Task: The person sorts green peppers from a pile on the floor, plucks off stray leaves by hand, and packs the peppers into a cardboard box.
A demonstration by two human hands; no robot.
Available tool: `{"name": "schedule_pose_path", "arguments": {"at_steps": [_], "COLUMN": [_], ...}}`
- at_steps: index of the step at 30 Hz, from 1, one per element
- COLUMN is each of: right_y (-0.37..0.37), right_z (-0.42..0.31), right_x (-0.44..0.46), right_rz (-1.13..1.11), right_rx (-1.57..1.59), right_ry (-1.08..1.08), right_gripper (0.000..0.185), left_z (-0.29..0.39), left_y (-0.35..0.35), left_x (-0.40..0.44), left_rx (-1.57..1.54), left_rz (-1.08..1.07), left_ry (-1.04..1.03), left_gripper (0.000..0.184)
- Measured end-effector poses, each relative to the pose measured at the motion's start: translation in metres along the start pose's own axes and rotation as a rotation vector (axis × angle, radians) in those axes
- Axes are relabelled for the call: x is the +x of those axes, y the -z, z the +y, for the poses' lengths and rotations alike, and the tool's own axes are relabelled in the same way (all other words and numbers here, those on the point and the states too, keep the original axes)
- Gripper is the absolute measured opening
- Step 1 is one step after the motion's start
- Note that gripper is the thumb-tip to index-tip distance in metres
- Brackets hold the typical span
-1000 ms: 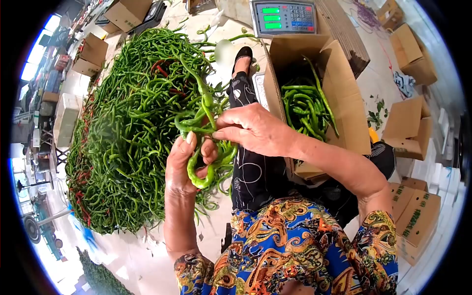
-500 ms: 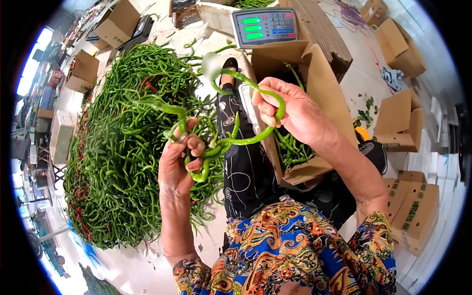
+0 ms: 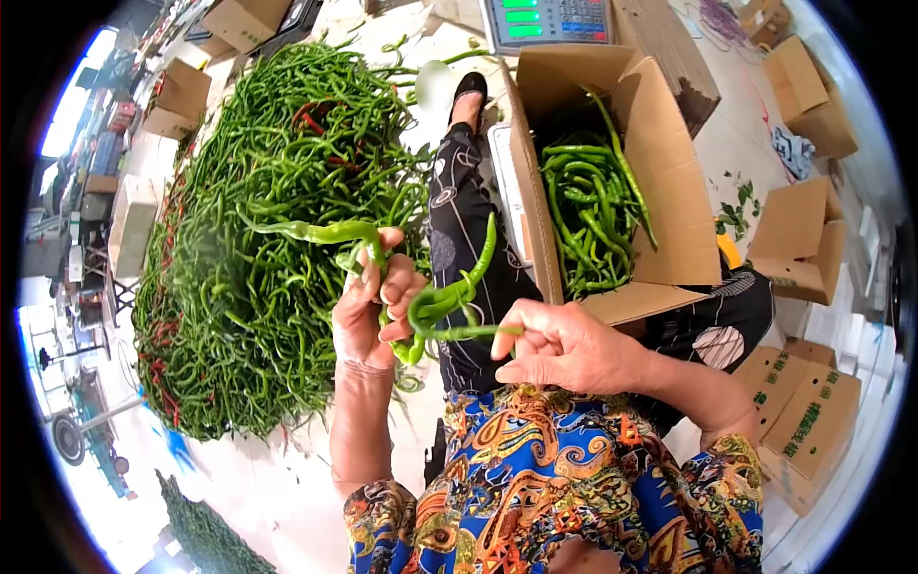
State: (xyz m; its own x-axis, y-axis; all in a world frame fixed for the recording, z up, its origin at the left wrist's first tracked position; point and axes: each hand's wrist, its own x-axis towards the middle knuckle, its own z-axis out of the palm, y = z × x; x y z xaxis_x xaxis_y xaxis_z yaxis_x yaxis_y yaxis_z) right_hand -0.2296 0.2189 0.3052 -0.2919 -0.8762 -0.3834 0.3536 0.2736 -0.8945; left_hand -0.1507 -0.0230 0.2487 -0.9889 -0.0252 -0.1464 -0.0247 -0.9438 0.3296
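Note:
My left hand [image 3: 368,301] is closed around a few curved green chili peppers [image 3: 335,232], which stick out past its fingers on both sides. Another green chili pepper [image 3: 449,301] bends between the hands, and its thin end reaches the curled fingers of my right hand [image 3: 579,349]. The right thumb lies a little apart below that end. Beyond the right hand stands an open cardboard box [image 3: 674,163] with green chili peppers [image 3: 588,215] inside; one long pepper leans on its inner wall. A large heap of green chili peppers [image 3: 277,239] lies on the left.
A scale display [image 3: 550,21] with green digits stands behind the box. Flattened cardboard [image 3: 665,57] leans beside it. More cartons [image 3: 798,239] stand on the right, and one [image 3: 177,100] at the far left. My outstretched leg [image 3: 464,220] lies between heap and box.
My right hand has come down and toward me, away from the long pepper's raised position in front of the box. The left hand still holds peppers. The view has shifted, showing more of the box's inside.

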Motion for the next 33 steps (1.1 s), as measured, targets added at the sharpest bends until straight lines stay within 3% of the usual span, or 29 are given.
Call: {"name": "schedule_pose_path", "arguments": {"at_steps": [3,4,6,7,14,16,18,19,22,24,26,28,30,31,33], "right_y": [-0.016,-0.018,-0.026,-0.032,-0.034,-0.032,-0.028,-0.027,-0.026,-0.023,-0.015,-0.018,-0.024,-0.031,-0.032], "right_z": [0.032,0.036,0.047,0.050,0.111,0.136,0.146,0.144,0.118,0.120,0.106,0.099,0.102,0.092,0.082], "right_x": [0.005,0.005,0.012,0.014,0.029,0.028,0.029,0.035,0.057,0.078,0.085,0.080,0.074,0.063,0.054], "right_rz": [0.361,0.371,0.398,0.358,0.399,0.487,0.590,0.681,0.654,0.728,0.714,0.678,0.620,0.453,0.393], "right_rx": [-0.288,-0.283,-0.436,-0.385,-0.713,-0.523,-0.470,-0.664,-0.877,-0.971,-1.036,-0.906,-0.707,-0.082,0.114], "right_ry": [0.202,0.178,0.354,0.281,0.271,0.148,0.189,0.301,0.519,0.532,0.513,0.563,0.578,0.203,0.176], "right_gripper": [0.042,0.047,0.058,0.065,0.060,0.064,0.070,0.070,0.064,0.036,0.021,0.011,0.009,0.011,0.013], "left_z": [0.003,0.002,-0.001,-0.003,0.003,0.010,0.011,0.010,0.003,-0.001,-0.001,-0.001,0.009,0.015,0.018], "left_y": [0.006,0.009,0.010,0.013,0.020,0.032,0.034,0.035,0.033,0.031,0.022,0.017,0.024,0.026,0.030], "left_x": [-0.010,-0.010,-0.010,-0.007,-0.013,-0.016,-0.020,-0.021,-0.022,-0.018,-0.018,-0.017,-0.021,-0.022,-0.024], "left_rx": [-0.048,-0.048,-0.072,-0.093,-0.054,0.034,0.015,-0.015,-0.095,-0.031,0.317,0.667,0.545,0.409,0.098], "left_rz": [-0.039,-0.130,-0.170,-0.218,-0.090,-0.038,0.064,0.046,0.000,-0.063,0.085,0.323,0.296,0.251,0.157], "left_ry": [-0.004,-0.019,-0.051,-0.060,-0.039,-0.050,-0.049,-0.035,-0.005,-0.026,-0.083,-0.183,-0.229,-0.210,-0.186], "left_gripper": [0.044,0.042,0.040,0.038,0.041,0.043,0.043,0.042,0.041,0.040,0.035,0.032,0.028,0.029,0.028]}}
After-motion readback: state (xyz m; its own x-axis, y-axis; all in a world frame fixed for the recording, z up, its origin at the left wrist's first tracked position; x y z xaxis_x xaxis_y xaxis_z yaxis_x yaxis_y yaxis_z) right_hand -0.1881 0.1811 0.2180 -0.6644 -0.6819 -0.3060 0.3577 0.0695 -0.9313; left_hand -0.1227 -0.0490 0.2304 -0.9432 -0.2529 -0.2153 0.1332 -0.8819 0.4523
